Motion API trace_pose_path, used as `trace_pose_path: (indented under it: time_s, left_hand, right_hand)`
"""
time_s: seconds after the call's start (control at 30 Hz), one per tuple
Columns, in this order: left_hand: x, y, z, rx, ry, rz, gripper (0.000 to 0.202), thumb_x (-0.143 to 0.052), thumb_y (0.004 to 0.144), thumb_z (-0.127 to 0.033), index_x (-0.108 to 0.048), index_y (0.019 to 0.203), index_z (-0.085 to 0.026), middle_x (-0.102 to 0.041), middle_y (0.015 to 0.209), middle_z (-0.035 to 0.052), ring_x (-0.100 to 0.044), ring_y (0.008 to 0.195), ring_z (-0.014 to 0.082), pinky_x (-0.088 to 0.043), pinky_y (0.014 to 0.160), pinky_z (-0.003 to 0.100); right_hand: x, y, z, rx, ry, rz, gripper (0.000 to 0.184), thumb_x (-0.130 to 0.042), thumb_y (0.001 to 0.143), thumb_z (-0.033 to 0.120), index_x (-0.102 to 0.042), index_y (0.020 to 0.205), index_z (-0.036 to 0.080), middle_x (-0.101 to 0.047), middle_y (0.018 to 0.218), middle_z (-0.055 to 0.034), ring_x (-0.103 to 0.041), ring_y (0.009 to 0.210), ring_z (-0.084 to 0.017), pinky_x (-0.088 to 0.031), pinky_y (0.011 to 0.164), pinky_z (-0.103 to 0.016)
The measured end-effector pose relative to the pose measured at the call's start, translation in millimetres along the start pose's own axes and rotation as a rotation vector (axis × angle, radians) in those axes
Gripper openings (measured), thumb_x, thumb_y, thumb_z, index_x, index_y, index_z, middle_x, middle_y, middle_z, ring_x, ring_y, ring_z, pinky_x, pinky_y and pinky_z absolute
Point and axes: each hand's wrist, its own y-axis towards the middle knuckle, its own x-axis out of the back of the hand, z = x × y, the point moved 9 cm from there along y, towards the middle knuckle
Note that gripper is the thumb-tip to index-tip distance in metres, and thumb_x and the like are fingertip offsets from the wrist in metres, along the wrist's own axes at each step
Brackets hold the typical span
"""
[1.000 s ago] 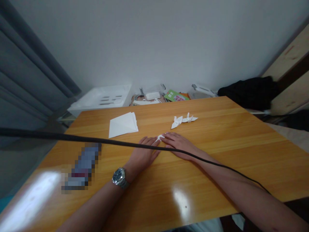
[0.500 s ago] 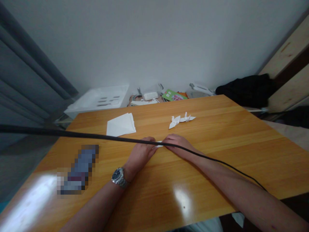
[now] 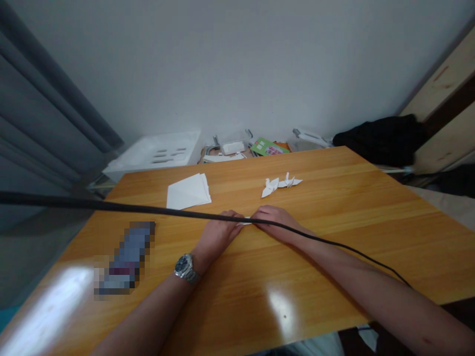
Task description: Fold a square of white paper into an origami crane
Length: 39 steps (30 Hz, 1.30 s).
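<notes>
Between my hands, low over the wooden table [image 3: 222, 277], a small piece of folded white paper [image 3: 244, 223] shows, mostly covered by fingers. My left hand [image 3: 219, 231], with a metal watch on its wrist, is closed on the paper's left end. The right end is gripped by my right hand [image 3: 272, 222], its fingers curled over it. Just beyond stand two white paper cranes [image 3: 270, 187], side by side. A stack of white paper sheets [image 3: 187, 192] lies farther off to the left.
A dark cable [image 3: 148, 209] crosses the view in front of both hands. On the left lies a pixelated phone-like object [image 3: 129, 257]. Behind the table are a white plastic tray [image 3: 159, 148], a green booklet [image 3: 265, 147] and black cloth [image 3: 378, 138].
The view has shifted slightly, so things on the table appear a little farther right. Both hands keep their hold on the folded paper, with barely any movement.
</notes>
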Motion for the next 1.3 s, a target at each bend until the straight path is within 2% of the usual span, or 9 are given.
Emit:
trace_pose_path:
  time_s: [0.2, 0.3, 0.43, 0.6, 0.8, 1.03, 1.17, 1.3]
  left_hand:
    - [3.7, -1, 6, 0.07, -0.055, -0.054, 0.016, -0.05, 0.102, -0.028, -0.062, 0.11, -0.021, -0.071, 0.105, 0.0058, -0.066, 0.096, 0.0213, -0.052, 0.087, 0.033]
    - [5.0, -1, 5, 0.1, -0.134, -0.064, 0.016, -0.048, 0.102, -0.028, -0.061, 0.109, -0.022, -0.071, 0.102, 0.0045, -0.067, 0.093, 0.0197, -0.052, 0.084, 0.031]
    - [5.1, -1, 6, 0.149, -0.197, -0.055, 0.013, -0.05, 0.101, -0.027, -0.062, 0.098, -0.022, -0.07, 0.093, 0.0021, -0.066, 0.084, 0.0181, -0.05, 0.075, 0.029]
    - [6.5, 0, 4, 0.124, -0.225, -0.054, 0.015, -0.049, 0.101, -0.027, -0.064, 0.1, -0.022, -0.068, 0.096, 0.0032, -0.064, 0.088, 0.0182, -0.051, 0.079, 0.029]
    - [2.0, 0, -1, 0.014, -0.191, -0.009, 0.019, -0.051, 0.101, -0.024, -0.07, 0.104, -0.021, -0.066, 0.105, 0.0059, -0.062, 0.097, 0.0188, -0.05, 0.09, 0.031]
    - [-0.7, -1, -1, 0.042, -0.035, 0.001, 0.024, -0.051, 0.101, -0.027, -0.073, 0.106, -0.019, -0.065, 0.092, 0.0081, -0.062, 0.085, 0.02, -0.051, 0.081, 0.032]
    - [-0.4, -1, -1, 0.057, -0.035, 0.016, 0.024, -0.051, 0.099, -0.022, -0.071, 0.111, -0.017, -0.066, 0.09, 0.0084, -0.063, 0.086, 0.021, -0.053, 0.081, 0.033]
    - [3.6, -3, 3, -0.005, -0.106, -0.026, 0.027, -0.051, 0.098, -0.018, -0.07, 0.116, -0.02, -0.067, 0.104, 0.0088, -0.064, 0.099, 0.0207, -0.054, 0.091, 0.035]
  right_hand:
    - [5, 6, -14, -0.071, 0.247, 0.04, 0.02, -0.055, 0.101, 0.029, -0.073, 0.101, 0.019, -0.074, 0.097, -0.0065, -0.067, 0.089, -0.019, -0.049, 0.079, -0.028]
    - [4, 9, -18, -0.103, 0.276, 0.083, 0.018, -0.057, 0.099, 0.028, -0.074, 0.102, 0.021, -0.075, 0.098, -0.0045, -0.067, 0.088, -0.019, -0.049, 0.078, -0.029]
    - [3, 11, -17, -0.099, 0.317, 0.122, 0.014, -0.062, 0.095, 0.023, -0.072, 0.105, 0.022, -0.075, 0.095, -0.0021, -0.067, 0.085, -0.018, -0.048, 0.076, -0.028]
    - [-6, 13, -23, -0.069, 0.381, 0.107, 0.017, -0.059, 0.095, 0.018, -0.071, 0.107, 0.022, -0.074, 0.101, -0.0034, -0.066, 0.092, -0.019, -0.05, 0.082, -0.03]
    - [-18, 19, -31, -0.049, 0.347, 0.123, 0.017, -0.061, 0.094, 0.017, -0.073, 0.105, 0.021, -0.069, 0.099, -0.0048, -0.064, 0.092, -0.019, -0.051, 0.084, -0.031]
    - [-2, 19, -17, 0.051, 0.271, 0.059, 0.017, -0.06, 0.097, 0.025, -0.072, 0.109, 0.021, -0.068, 0.106, -0.0069, -0.064, 0.1, -0.02, -0.051, 0.091, -0.034]
    - [-5, 17, -10, 0.115, 0.255, 0.071, 0.018, -0.061, 0.096, 0.024, -0.073, 0.11, 0.025, -0.071, 0.11, -0.0055, -0.066, 0.102, -0.02, -0.053, 0.092, -0.033]
    - [-11, 14, -11, 0.132, 0.258, 0.084, 0.021, -0.062, 0.095, 0.021, -0.073, 0.113, 0.027, -0.072, 0.116, -0.0044, -0.068, 0.104, -0.019, -0.054, 0.094, -0.034]
